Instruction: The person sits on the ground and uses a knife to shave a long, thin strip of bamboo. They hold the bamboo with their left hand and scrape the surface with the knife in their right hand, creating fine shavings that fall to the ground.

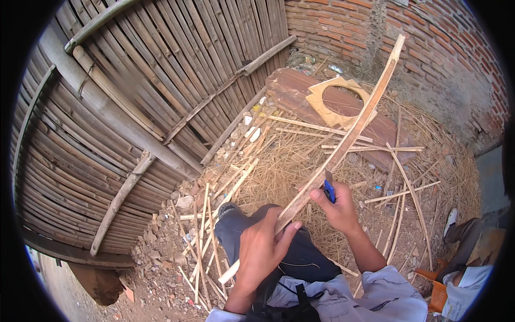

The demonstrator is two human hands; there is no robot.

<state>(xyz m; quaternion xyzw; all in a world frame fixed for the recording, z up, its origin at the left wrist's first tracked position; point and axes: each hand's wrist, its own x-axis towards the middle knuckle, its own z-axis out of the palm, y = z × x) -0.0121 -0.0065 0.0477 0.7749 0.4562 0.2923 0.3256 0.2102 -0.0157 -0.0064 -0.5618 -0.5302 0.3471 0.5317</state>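
A long split bamboo strip point(351, 137) runs slantwise from my lap up toward the brick wall, its pale inner face partly showing. My left hand point(260, 249) is wrapped round its lower part, thumb along the near side. In my right hand point(341, 210) is a blue utility knife point(329, 191) with its blade out. The blade stands at the edge of the strip, ahead of my left hand; whether it bites into the bamboo I cannot tell. The right fingers lie close beside the strip, partly hidden behind it.
Thin bamboo strips point(412, 198) and shavings point(268, 174) litter the ground. A brown board point(289, 94) carries a pale plate with a round cutout point(320, 107). A bamboo wall point(177, 64) rises at left, a brick wall point(338, 29) behind. Another person's leg point(462, 241) shows at right.
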